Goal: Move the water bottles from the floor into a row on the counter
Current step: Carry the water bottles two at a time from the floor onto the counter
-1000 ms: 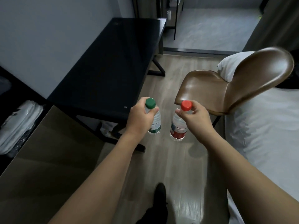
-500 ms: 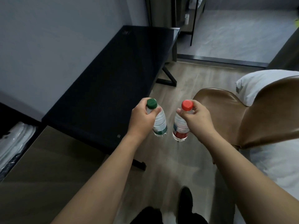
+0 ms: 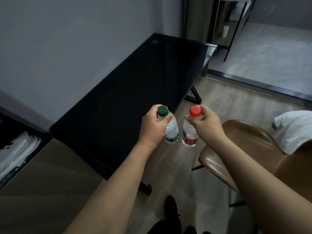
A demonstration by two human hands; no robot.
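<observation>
2 bottles are off the floor and in mid-carry, left hand [image 3: 152, 128] clamped round the green-capped bottle [image 3: 170, 128], right hand [image 3: 206, 126] pinching the red-capped bottle [image 3: 190, 132] by its neck, next up, I reckon, standing both on the black counter [image 3: 128, 92].
</observation>
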